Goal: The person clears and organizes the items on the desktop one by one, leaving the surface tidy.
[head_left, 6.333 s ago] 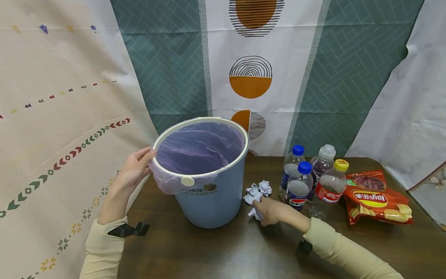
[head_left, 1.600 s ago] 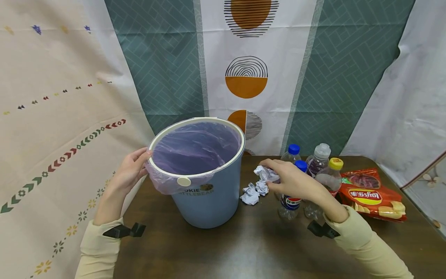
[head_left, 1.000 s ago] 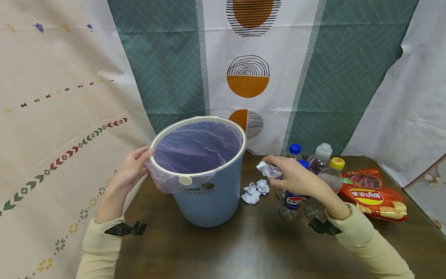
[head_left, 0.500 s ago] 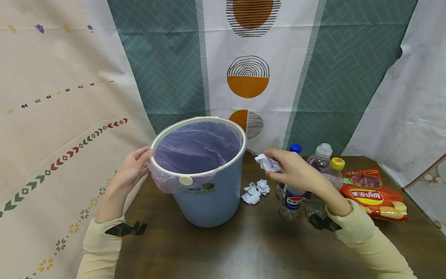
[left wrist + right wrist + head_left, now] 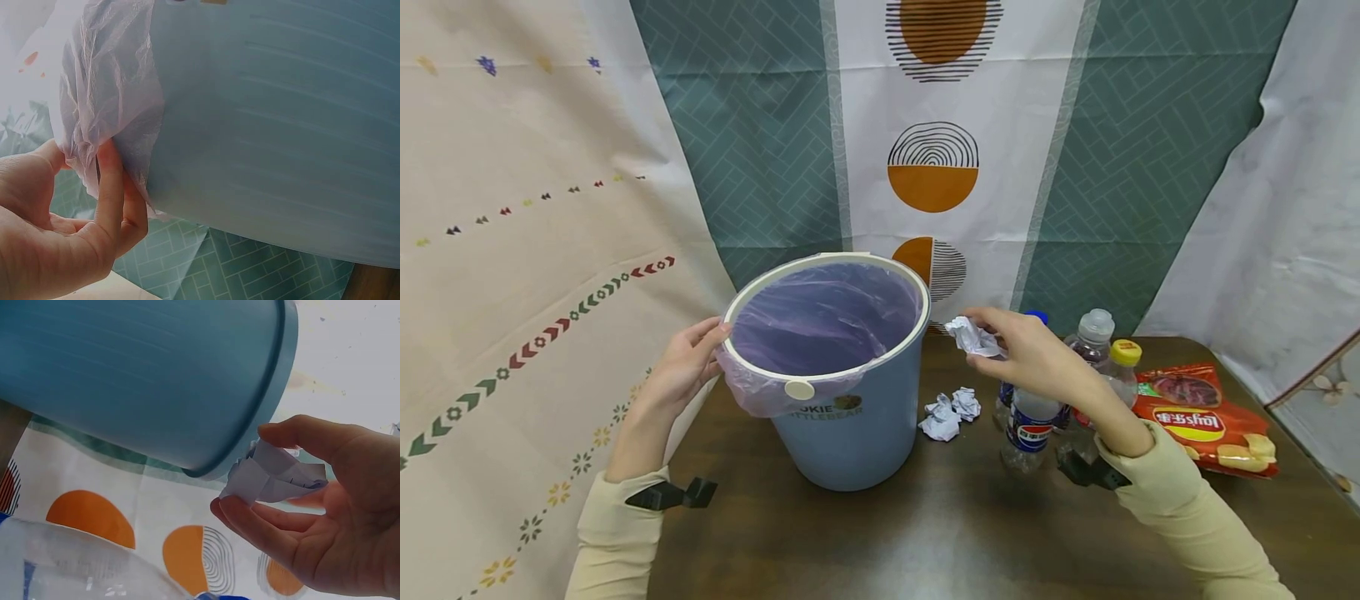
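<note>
A blue trash can (image 5: 850, 442) with a cream rim stands on the table, lined with a thin pink plastic bag (image 5: 760, 392) folded over its edge. My left hand (image 5: 681, 362) grips the rim and bag at the left side; in the left wrist view its fingers (image 5: 111, 187) pinch the bag and rim from outside. To the right of the can, my right hand (image 5: 1030, 354) holds a crumpled paper ball (image 5: 973, 337) above the table, pinched between thumb and fingertips, also plain in the right wrist view. Two more crumpled paper balls (image 5: 942, 418) lie on the table beside the can.
Several plastic bottles (image 5: 1030, 433) stand behind and below my right hand, partly hidden by it. A red chip bag (image 5: 1206, 421) lies at the right end of the brown table (image 5: 850, 550). Patterned cloth (image 5: 775, 150) hangs along the back and left.
Over the last seconds my right hand has picked up a paper ball from the table and raised it, lately drifting slightly up and left. My left hand stays on the rim.
</note>
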The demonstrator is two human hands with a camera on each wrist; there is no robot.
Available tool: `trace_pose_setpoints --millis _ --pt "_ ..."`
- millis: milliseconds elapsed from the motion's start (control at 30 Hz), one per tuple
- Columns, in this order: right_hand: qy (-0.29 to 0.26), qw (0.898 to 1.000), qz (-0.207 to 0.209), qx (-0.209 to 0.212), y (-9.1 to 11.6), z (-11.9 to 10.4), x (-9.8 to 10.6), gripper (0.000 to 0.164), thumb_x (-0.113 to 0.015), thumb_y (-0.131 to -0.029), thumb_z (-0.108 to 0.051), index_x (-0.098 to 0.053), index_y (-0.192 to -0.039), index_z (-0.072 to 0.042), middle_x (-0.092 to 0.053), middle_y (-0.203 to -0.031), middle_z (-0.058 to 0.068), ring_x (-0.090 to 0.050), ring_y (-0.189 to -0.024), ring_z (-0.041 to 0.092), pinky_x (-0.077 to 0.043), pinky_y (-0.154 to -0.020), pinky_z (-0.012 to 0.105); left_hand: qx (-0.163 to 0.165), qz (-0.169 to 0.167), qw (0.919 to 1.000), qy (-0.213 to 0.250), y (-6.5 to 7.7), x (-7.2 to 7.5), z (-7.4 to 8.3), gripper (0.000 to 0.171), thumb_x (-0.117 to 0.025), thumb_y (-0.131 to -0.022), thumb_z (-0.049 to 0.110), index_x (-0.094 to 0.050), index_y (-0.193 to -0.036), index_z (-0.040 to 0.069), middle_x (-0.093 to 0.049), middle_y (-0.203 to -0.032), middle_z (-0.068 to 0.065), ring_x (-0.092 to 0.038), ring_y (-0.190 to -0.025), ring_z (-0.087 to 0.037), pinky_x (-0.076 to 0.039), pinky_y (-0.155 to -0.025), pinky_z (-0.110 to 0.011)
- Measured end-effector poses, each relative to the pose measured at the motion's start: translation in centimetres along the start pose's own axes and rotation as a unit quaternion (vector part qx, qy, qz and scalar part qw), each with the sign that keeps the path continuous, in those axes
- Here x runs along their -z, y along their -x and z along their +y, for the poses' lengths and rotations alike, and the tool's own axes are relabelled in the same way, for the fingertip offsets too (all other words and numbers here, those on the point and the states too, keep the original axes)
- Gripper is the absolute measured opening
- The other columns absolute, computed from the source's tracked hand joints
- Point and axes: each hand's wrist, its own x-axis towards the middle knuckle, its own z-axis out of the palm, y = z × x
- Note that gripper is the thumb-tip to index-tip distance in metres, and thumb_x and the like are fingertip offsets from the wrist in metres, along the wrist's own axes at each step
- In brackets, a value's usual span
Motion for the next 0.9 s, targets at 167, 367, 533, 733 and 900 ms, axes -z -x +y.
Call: trace_pose_setpoints --millis 167,367,533,733,900 --pt "-0.004 1.0 -0.003 -0.005 -0.2 -0.2 0.4 0.055 -0.069 -0.081 -0.021 -0.044 -0.129 -0.012 -0.062 -0.116 0.01 -0.061 -0.104 0.026 -0.053 -0.082 0.041 -0.005 -0.003 1.0 0.003 0.0 0.0 0.0 0.065 -0.051 -0.093 0.03 -0.024 -0.138 -0.007 -0.055 -0.106 0.005 -0.06 -0.09 0.0 -0.051 -0.073 -0.014" --pt "-0.008 1.0 -0.017 -0.011 -0.5 -0.4 0.9 0.052 -0.068 -0.082 -0.021 -0.044 -0.126 -0.01 -0.062 -0.114 0.014 -0.061 -0.101 0.026 -0.053 -0.08 0.041 -0.008 0.0 1.0 -0.002 0.0 0.0 -0.1 0.063 -0.051 -0.093 0.03 -0.026 -0.137 -0.007 -0.055 -0.105 0.005 -0.06 -0.088 0.0 -0.051 -0.073 -0.014" --pt "-0.005 1.0 -0.018 -0.01 -0.9 -0.5 1.6 0.047 -0.068 -0.082 -0.022 -0.047 -0.122 -0.01 -0.063 -0.113 0.013 -0.062 -0.1 0.025 -0.054 -0.078 0.04 -0.005 0.003 1.0 0.003 0.0 0.0 -0.2 0.063 -0.052 -0.093 0.03 -0.027 -0.137 -0.007 -0.055 -0.106 0.005 -0.06 -0.088 0.0 -0.051 -0.072 -0.014" --pt "-0.002 1.0 -0.015 -0.016 -1.3 -0.7 2.0 0.046 -0.069 -0.081 -0.022 -0.05 -0.122 -0.012 -0.062 -0.114 0.012 -0.061 -0.103 0.026 -0.054 -0.079 0.041 -0.004 0.001 1.0 0.007 -0.1 0.0 -0.3 0.063 -0.052 -0.093 0.03 -0.027 -0.137 -0.006 -0.056 -0.105 0.006 -0.06 -0.088 0.0 -0.05 -0.072 -0.014" --pt "-0.006 1.0 -0.009 -0.002 -1.9 -0.9 2.3 0.045 -0.069 -0.081 -0.023 -0.052 -0.122 -0.013 -0.063 -0.113 0.009 -0.06 -0.104 0.024 -0.053 -0.08 0.04 -0.001 0.004 0.9999 0.012 0.0 0.0 -0.2 0.062 -0.052 -0.093 0.03 -0.027 -0.137 -0.006 -0.056 -0.103 0.007 -0.06 -0.088 0.0 -0.05 -0.071 -0.014"
